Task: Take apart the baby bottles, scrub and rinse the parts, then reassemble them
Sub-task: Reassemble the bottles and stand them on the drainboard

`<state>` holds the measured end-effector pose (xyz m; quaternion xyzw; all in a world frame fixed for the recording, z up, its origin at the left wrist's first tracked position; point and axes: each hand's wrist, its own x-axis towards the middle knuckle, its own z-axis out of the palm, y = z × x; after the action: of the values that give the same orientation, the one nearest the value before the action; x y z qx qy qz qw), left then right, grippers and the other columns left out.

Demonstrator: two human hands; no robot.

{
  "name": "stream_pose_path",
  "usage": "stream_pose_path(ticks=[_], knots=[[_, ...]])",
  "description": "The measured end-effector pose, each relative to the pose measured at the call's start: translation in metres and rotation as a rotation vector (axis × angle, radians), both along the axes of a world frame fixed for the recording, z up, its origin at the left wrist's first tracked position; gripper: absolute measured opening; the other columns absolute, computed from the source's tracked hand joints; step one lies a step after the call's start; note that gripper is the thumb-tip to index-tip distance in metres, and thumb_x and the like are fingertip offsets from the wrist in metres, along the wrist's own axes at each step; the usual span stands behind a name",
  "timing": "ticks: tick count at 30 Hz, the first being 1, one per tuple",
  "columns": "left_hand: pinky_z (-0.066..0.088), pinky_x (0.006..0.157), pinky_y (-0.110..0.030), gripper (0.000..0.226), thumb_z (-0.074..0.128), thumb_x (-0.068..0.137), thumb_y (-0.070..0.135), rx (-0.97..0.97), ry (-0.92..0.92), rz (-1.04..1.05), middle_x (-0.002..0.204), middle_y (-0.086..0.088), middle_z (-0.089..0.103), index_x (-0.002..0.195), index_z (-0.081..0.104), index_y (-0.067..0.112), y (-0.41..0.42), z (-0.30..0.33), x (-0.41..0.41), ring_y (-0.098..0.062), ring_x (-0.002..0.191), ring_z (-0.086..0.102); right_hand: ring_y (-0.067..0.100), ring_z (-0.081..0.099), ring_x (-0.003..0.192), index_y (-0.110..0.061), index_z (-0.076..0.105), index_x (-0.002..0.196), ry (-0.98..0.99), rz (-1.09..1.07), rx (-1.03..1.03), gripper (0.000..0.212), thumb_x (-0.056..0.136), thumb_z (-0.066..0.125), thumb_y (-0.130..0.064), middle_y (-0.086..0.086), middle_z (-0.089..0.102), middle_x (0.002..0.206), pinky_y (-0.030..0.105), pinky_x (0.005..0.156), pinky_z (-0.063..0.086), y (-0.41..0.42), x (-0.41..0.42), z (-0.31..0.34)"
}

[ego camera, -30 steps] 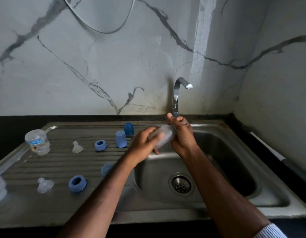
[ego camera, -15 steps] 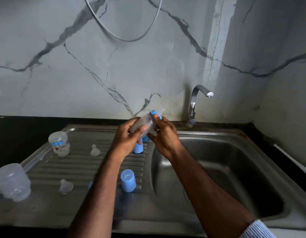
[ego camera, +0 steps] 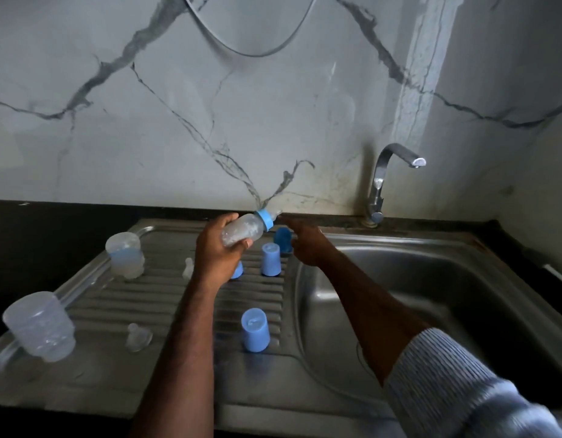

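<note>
Head view, set against the frame half a second back: the right hand (ego camera: 308, 245) has let go of the bottle (ego camera: 246, 228) and now reaches toward the dark blue cap (ego camera: 282, 237) at the back of the drainboard (ego camera: 115, 311), its fingers loosely extended and gripping nothing. The left hand (ego camera: 215, 251) alone holds the bottle — fingers wrapped round its clear body — above the drainboard, tilted, with the blue ring (ego camera: 267, 219) and teat pointing up and right toward the wall.

Far left, a clear bottle body (ego camera: 39, 327) lies tilted at the drainboard's edge; what is inside I cannot tell. Behind it a second clear bottle body (ego camera: 125, 254) stands on the ribs, with a pale blue band across it. A clear teat (ego camera: 137, 338) sits near the front, and another teat (ego camera: 188, 267) shows just left of the left wrist. A light blue cap (ego camera: 255, 330) stands mouth-down near the front; a second light cap (ego camera: 271, 259) stands between the hands. Under the left hand, part of another blue piece (ego camera: 237, 270) shows. To the right lies the sink (ego camera: 431, 279), its visible part holding nothing, with the tap (ego camera: 380, 184) behind it — no water is running.
</note>
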<state>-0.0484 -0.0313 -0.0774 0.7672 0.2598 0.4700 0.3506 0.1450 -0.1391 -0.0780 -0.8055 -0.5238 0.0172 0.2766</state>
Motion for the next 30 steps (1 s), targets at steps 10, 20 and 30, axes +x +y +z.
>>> stream_pose_path(ticks=[10, 20, 30], knots=[[0.055, 0.092, -0.045, 0.051, 0.084, 0.071, 0.008, -0.041, -0.037, -0.029, 0.117, 0.005, 0.068, 0.118, 0.067, 0.021, 0.000, -0.002, 0.002, -0.016, 0.107, 0.064, 0.028, 0.061, 0.101, -0.011, 0.055, 0.122, 0.108, -0.196, 0.203, 0.038, 0.088, 0.072, -0.012, 0.015, 0.064, 0.117, 0.033, 0.077, 0.047, 0.016, 0.012, -0.024], [0.055, 0.092, -0.047, 0.049, 0.083, 0.072, 0.005, -0.076, -0.068, -0.053, 0.113, 0.002, 0.069, 0.117, 0.068, 0.018, -0.003, -0.003, 0.005, -0.017, 0.103, 0.065, 0.023, 0.070, 0.087, -0.014, 0.055, 0.107, 1.035, 0.031, 0.837, 0.020, 0.094, 0.069, -0.020, 0.019, 0.070, 0.105, 0.030, 0.067, 0.057, -0.005, -0.021, 0.012], [0.056, 0.092, -0.044, 0.052, 0.082, 0.067, 0.024, -0.082, -0.129, -0.165, 0.117, -0.001, 0.069, 0.117, 0.067, 0.023, -0.014, 0.002, 0.002, -0.016, 0.107, 0.065, 0.016, 0.072, 0.087, -0.009, 0.060, 0.096, 0.872, 0.165, 0.782, 0.016, 0.089, 0.074, -0.009, 0.006, 0.073, 0.098, 0.029, 0.073, 0.058, -0.014, -0.032, 0.033]])
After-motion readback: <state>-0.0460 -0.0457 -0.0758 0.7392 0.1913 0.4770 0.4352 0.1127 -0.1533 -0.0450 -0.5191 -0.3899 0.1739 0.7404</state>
